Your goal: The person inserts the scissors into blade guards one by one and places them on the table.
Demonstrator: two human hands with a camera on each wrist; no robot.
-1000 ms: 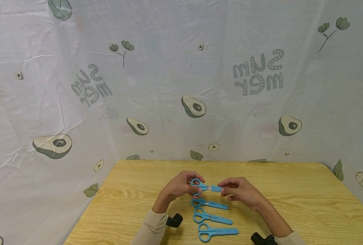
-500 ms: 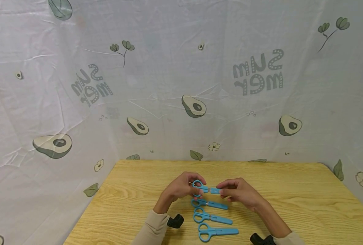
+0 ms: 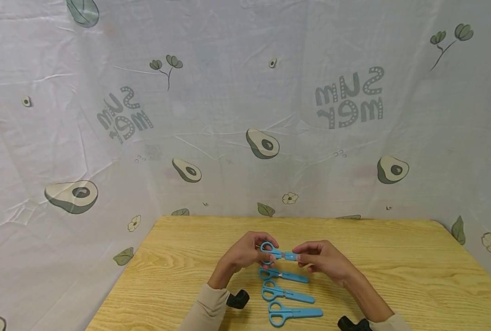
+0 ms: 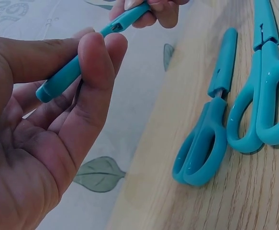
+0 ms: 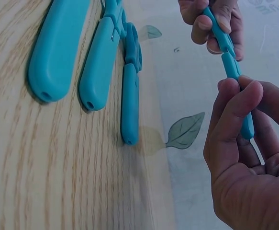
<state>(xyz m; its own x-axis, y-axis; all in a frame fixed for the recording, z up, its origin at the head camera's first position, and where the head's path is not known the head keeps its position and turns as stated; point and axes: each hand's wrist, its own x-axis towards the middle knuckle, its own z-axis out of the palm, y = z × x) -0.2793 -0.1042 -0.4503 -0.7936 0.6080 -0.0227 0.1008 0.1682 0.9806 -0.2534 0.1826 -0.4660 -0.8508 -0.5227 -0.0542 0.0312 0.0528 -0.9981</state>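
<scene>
Above the table my left hand [image 3: 244, 253] grips a pair of blue scissors [image 3: 276, 253] by the handles, thumb on top. Opposite it, my right hand [image 3: 327, 260] pinches the blue blade cover [image 3: 290, 256] between thumb and fingers. The cover sits over the blades, with a narrow strip of blade showing between it and the handles. In the right wrist view the cover [image 5: 230, 66] lies in line with the scissors, and its far end pokes out past the right fingers. The blade tips are hidden inside the cover.
Three more blue scissors lie in a row nearer the person: the far pair [image 3: 293, 277], the middle pair [image 3: 299, 296] and the near pair [image 3: 307, 313], all with covers on. The wooden table [image 3: 179, 276] backs onto a patterned sheet [image 3: 228, 105].
The cover has come closer to the scissors' handles, narrowing the strip of bare blade. My right hand has shifted slightly left with it; both hands keep their hold. The row of scissors is unmoved.
</scene>
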